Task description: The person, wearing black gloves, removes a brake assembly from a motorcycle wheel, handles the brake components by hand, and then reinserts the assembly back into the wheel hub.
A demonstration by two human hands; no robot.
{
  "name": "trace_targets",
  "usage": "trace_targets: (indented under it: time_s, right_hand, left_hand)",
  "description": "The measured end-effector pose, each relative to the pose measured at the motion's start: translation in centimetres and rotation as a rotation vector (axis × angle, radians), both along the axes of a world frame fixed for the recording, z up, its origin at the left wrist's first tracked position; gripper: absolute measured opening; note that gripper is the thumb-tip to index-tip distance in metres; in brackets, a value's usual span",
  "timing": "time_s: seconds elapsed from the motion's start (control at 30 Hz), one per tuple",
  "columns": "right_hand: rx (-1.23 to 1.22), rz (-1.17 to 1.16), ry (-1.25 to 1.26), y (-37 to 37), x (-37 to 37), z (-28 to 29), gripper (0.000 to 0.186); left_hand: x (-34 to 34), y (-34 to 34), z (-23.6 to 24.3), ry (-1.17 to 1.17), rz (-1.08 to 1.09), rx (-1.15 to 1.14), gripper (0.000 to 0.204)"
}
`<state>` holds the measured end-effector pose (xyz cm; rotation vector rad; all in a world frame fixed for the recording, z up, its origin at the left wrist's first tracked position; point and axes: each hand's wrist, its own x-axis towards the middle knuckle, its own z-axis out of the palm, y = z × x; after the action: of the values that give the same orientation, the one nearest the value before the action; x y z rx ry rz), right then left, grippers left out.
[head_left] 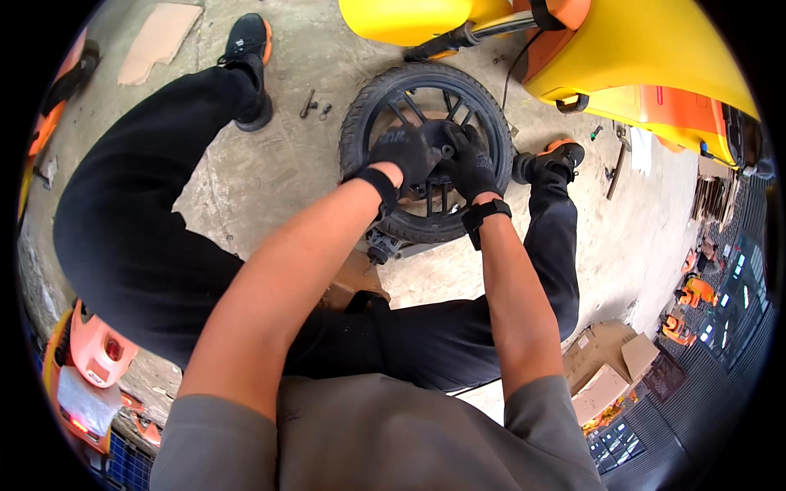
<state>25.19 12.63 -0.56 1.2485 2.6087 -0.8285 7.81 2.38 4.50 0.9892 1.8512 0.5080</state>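
Note:
A motorcycle wheel (488, 204) with a black tyre and dark spokes lies on its side on the floor between my legs. Both my hands wear black gloves and work over its centre. My left hand (404, 152) is closed at the left side of a dark round hub piece (436, 136), its fingers curled and partly hidden. From the right, my right hand (472, 164) grips the same piece, thumb and fingers around its edge. A small ring-shaped end (447, 152) shows between the hands. Whether the piece is apart from the wheel I cannot tell.
A yellow scooter body (647, 57) stands at the upper right. Small metal parts (308, 104) lie left of the wheel; a long tool (616, 172) lies right of it. A metal part (382, 245) touches the wheel's near side. Cardboard boxes (602, 364) stand at the lower right.

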Motion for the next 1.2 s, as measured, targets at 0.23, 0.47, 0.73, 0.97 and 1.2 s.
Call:
trace_targets:
  time_s: [0.23,0.47,0.73,0.97,1.2]
  right_hand:
    - [-0.039,0.11,0.046,0.9,0.7,-0.7,0.062]
    - [0.092,0.062,0.012,-1.0,0.1,-0.5,0.061]
    - [-0.002,0.148,0.1,0.8,0.8,-1.1,0.06]
    - [-0.191,0.138,0.117,2.4,1.2,-1.4,0.073]
    - [-0.029,0.155,-0.077,1.3,-0.8,0.6,0.088]
  left_hand:
    - [4.3,-0.6,-7.1,-0.084,0.137,-0.074,0.066]
    - [3.7,-1.5,-6.8,-0.141,0.179,0.003,0.073]
    - [4.9,-1.7,-7.1,-0.068,0.237,0.048,0.056]
    - [4.7,-0.9,-6.6,-0.093,0.235,-0.037,0.055]
    - [6.9,-2.4,-7.6,0.026,0.332,0.108,0.058]
